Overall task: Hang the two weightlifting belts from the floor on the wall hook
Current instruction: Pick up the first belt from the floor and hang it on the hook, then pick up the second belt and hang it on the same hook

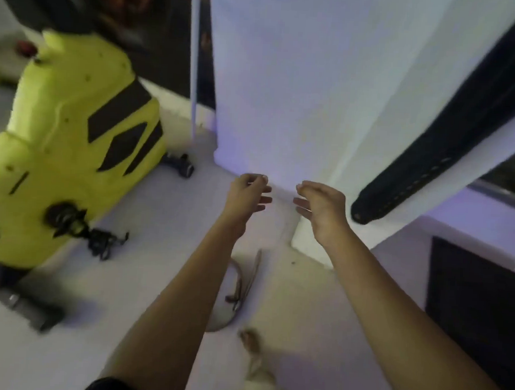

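Belt [440,150], black stitched leather, hangs steeply down the white wall [301,78], rounded tip lowest; left hand [247,194] and right hand [321,207] open, empty.

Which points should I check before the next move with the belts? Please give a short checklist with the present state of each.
1. Both hands free: ok. The left hand and right hand are open and hold nothing.
2. One belt up: ok. The black belt hangs along the white wall.
3. Second belt located: ok. The brown belt lies on the floor, below the hands.
4. Hook has room: cannot tell, it is out of view.
5. Floor path: ok beside the yellow machine.
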`<state>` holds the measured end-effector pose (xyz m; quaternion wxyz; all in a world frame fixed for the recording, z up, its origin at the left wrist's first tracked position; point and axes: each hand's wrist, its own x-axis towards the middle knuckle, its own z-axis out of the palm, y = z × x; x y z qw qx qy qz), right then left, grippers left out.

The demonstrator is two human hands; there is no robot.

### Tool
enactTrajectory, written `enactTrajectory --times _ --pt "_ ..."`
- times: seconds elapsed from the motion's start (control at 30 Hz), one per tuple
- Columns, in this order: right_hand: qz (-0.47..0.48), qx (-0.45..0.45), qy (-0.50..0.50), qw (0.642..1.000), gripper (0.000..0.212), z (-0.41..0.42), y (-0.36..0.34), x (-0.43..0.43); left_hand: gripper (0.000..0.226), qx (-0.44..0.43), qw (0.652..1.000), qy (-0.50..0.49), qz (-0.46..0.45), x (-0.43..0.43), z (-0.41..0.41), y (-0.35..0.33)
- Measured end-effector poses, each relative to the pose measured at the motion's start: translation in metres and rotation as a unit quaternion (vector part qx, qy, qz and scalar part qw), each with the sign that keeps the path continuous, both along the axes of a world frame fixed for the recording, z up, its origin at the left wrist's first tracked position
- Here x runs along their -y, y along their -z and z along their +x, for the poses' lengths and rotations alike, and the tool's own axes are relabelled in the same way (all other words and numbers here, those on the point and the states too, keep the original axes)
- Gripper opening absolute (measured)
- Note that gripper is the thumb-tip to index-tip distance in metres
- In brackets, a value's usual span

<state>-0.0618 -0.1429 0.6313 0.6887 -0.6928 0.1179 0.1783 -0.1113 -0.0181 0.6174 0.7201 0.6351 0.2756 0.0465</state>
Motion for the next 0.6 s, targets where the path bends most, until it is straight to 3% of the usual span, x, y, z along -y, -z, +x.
enactTrajectory --times 0.27,0.37,0.47,0.53,0.6 --pt "-0.082 -0.170 -0.080 0.979 0.021 0.025 0.249 -0.070 0.012 -0.207 0.975 -0.073 -0.015 -0.063 -0.007 0.232" --pt "-0.134 -0.211 -0.111 0.962 0.022 0.034 0.364 -0.075 0.023 -0.272 0.958 -0.079 -0.034 -0.066 -0.009 0.338" --pt "-0.188 -0.228 -0.135 0.946 0.003 0.035 0.474 -0.071 0.030 -0.313 0.945 -0.077 -0.060 -0.057 -0.016 0.445" --pt "-0.223 -0.235 -0.174 0.930 0.022 0.034 0.543 -0.066 0.031 -0.333 0.935 -0.088 -0.083 -0.049 -0.021 0.509" --pt "-0.247 -0.223 -0.229 0.915 0.028 0.032 0.602 -0.061 0.031 -0.353 0.924 -0.104 -0.106 -0.042 -0.025 0.566"
